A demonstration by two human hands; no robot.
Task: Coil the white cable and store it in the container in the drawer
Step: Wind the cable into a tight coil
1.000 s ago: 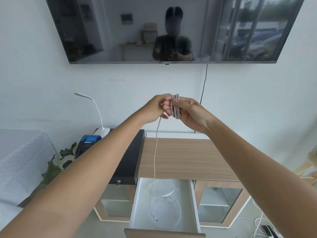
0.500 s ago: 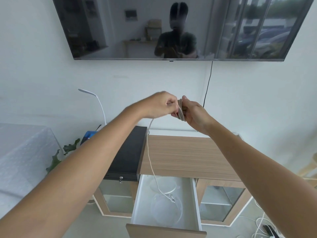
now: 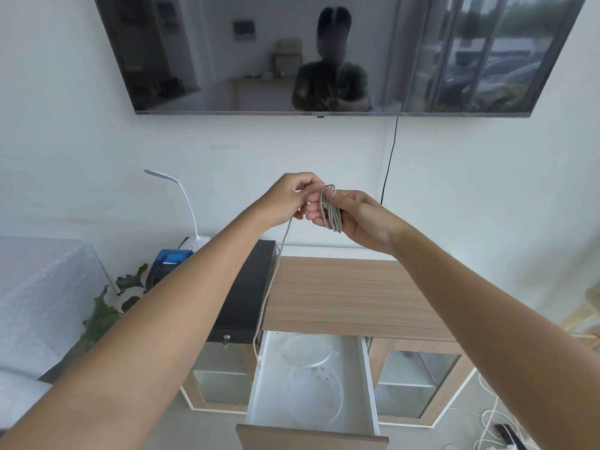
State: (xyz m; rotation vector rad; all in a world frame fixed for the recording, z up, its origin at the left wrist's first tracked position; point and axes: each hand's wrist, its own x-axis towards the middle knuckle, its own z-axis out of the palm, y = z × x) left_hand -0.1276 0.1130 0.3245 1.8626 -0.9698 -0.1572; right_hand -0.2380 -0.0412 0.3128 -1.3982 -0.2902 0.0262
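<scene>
I see the white cable [image 3: 331, 212] as a thin, greyish-white cord, wound in several tight loops around the fingers of my right hand [image 3: 360, 219], which close on the bundle. My left hand [image 3: 292, 198] pinches the cord just beside the coil. A loose tail hangs from there to the open drawer [image 3: 311, 381] below, its end at the drawer's left wall. Inside the drawer lie a clear round container [image 3: 313, 396] and, behind it, a clear lid [image 3: 306, 350]. Above the drawer runs a wooden cabinet top [image 3: 350, 293]; left of it sit a black box [image 3: 246, 287] and a white lamp [image 3: 185, 203]. A dark screen [image 3: 324, 53] hangs on the wall above.
</scene>
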